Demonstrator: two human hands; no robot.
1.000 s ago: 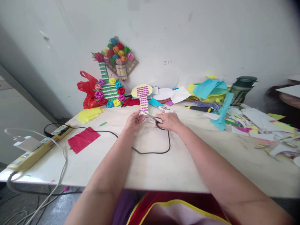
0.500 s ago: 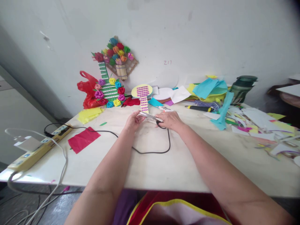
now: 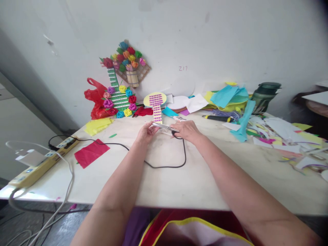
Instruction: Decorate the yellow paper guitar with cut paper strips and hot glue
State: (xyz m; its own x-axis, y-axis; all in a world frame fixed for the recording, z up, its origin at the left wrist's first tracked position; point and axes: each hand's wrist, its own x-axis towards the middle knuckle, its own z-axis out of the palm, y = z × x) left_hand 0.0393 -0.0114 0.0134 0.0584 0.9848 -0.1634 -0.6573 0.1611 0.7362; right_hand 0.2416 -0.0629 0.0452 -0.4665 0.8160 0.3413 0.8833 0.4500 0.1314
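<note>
My right hand (image 3: 187,131) grips a pair of scissors (image 3: 164,126) by the black handles. The blades reach left, up to the fingertips of my left hand (image 3: 146,132). My left fingers are pinched together near the blade tips. What is between them is too small to make out. Just beyond the blades is a yellow paper cutout (image 3: 146,99) with an oval top and a narrow stem, covered in rows of purple strips. The stem's lower end meets the blades in my view; whether it is touched I cannot tell.
A black cord (image 3: 164,167) loops across the table in front of my hands, from a power strip (image 3: 41,164) at left. Red paper (image 3: 92,153) lies left. Paper scraps (image 3: 282,133) and a dark bottle (image 3: 266,97) are at right. A flower-trimmed guitar shape (image 3: 120,100) leans at the back.
My right hand and the scissors handles have shifted very slightly, and the blades look a little closer together. My left hand stays nearly in place.
</note>
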